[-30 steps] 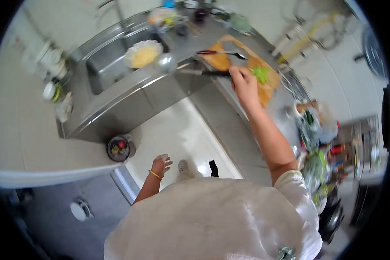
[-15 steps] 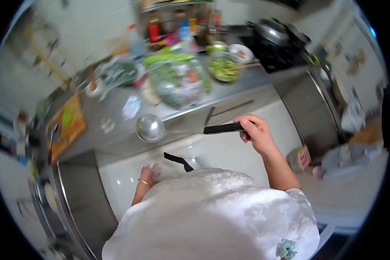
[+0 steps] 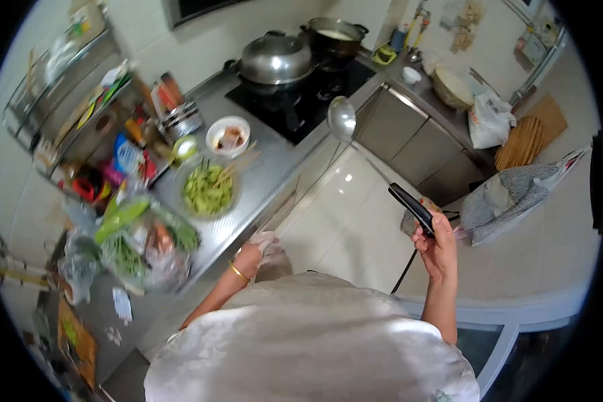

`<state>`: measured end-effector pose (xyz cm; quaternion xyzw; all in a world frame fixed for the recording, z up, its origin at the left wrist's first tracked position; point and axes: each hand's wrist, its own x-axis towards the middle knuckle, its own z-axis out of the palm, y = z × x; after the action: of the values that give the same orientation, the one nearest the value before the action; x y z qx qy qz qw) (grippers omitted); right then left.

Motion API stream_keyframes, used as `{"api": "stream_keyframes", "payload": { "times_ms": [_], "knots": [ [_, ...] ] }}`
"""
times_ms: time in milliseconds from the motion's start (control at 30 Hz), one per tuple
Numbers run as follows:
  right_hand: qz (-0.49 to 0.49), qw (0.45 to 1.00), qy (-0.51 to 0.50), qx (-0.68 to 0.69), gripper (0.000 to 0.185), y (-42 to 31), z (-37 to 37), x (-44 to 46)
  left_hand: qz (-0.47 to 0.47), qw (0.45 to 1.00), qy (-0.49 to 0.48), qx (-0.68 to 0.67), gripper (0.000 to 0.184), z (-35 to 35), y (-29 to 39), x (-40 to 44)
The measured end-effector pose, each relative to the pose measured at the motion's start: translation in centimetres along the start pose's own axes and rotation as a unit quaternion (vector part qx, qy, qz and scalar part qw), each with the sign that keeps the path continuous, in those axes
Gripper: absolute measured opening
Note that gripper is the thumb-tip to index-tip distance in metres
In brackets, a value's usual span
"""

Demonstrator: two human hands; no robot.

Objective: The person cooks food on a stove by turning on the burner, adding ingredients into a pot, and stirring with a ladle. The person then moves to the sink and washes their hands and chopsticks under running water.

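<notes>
My right hand (image 3: 439, 244) is closed round the black handle of a metal ladle (image 3: 342, 120). The ladle points up and away to the left, and its shiny bowl appears near the cooktop's front edge. Low by the counter front is my left hand (image 3: 250, 258), with a gold bangle at the wrist. Its fingers are curled on a pale crumpled thing (image 3: 268, 242), perhaps cloth or tissue; I cannot tell which.
A lidded pot (image 3: 275, 61) and an open dark pot (image 3: 335, 39) stand on the black cooktop (image 3: 301, 120). Along the counter are a bowl of chopped greens (image 3: 209, 189), a white bowl (image 3: 228, 136) and bagged vegetables (image 3: 151, 244). A grey bag (image 3: 516, 197) sits at right.
The view has turned right, bringing the cooktop closer to the middle. The ladle has swung from lying level to pointing up and away, still in my right hand.
</notes>
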<state>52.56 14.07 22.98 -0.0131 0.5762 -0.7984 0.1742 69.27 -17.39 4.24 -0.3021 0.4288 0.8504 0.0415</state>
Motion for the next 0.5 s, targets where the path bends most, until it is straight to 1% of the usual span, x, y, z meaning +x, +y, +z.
{"api": "stream_keyframes", "payload": {
  "times_ms": [33,133,167,267,300,333,400,467,500],
  "knots": [
    [0.025,0.999,-0.016,0.029,0.023,-0.9,0.5,1.3,-0.001,1.0,-0.015,0.011,0.026,1.1,2.0,2.0],
    [0.056,0.994,-0.016,0.091,0.022,-1.9,0.3,7.1,-0.002,0.998,-0.048,0.038,0.026,4.5,6.1,7.6],
    [0.071,0.987,-0.029,0.14,0.023,-2.2,0.1,9.1,0.003,0.997,-0.058,0.052,0.026,5.4,7.2,9.5],
    [0.101,0.987,-0.027,0.124,0.026,-3.2,-0.9,14.8,-0.005,0.992,-0.09,0.083,0.025,7.0,8.9,15.8],
    [0.094,0.994,-0.012,0.053,0.027,-2.9,-1.6,16.8,-0.013,0.992,-0.092,0.087,0.025,7.5,9.0,17.6],
    [0.066,0.998,-0.004,-0.019,0.029,-2.5,-2.5,18.7,-0.017,0.991,-0.094,0.091,0.025,8.2,9.1,19.4],
    [0.031,0.997,-0.007,-0.063,0.031,-2.7,-4.7,22.7,-0.04,0.992,-0.07,0.094,0.026,10.4,10.3,22.4],
    [0.02,0.998,-0.01,-0.061,0.033,-4.4,-7.0,27.4,-0.052,0.994,-0.044,0.086,0.027,13.2,11.1,24.8],
    [-0.001,0.997,-0.021,-0.068,0.033,-5.0,-7.9,29.9,-0.046,0.996,-0.031,0.069,0.028,14.4,10.9,26.3]
  ]
}}
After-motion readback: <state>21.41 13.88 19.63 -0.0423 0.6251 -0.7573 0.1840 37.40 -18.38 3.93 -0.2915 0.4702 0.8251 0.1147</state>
